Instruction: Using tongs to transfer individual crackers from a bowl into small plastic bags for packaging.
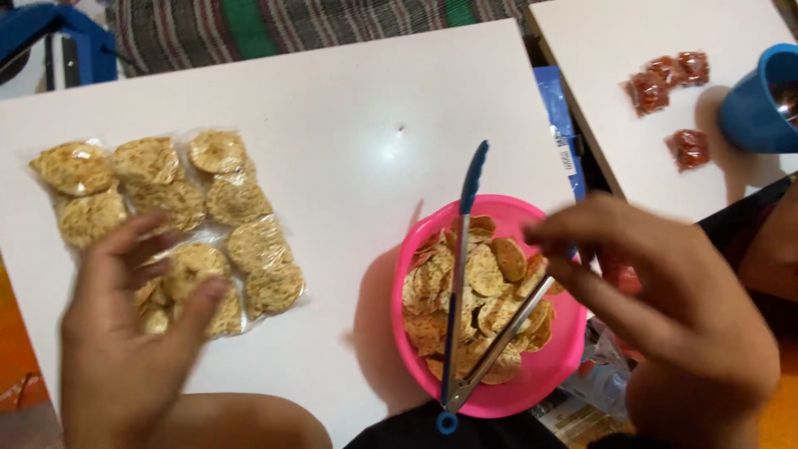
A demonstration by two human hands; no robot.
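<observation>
My left hand (133,333) rests on a clear plastic bag of round crackers (258,249) at the left of the white table (349,133), thumb and fingers pinching the bag's near end. My right hand (665,308) hovers over the right rim of a pink bowl (544,370) filled with round crackers (490,291), its fingertips touching one arm of the blue-tipped metal tongs (461,274) that lie open across the bowl. Whether the fingers grip the tongs is unclear.
Several more sealed cracker bags (125,179) lie at the table's left. A second white table at the right carries three small red packets (665,83) and a blue mug (761,100). A blue box (557,116) sits in the gap between tables.
</observation>
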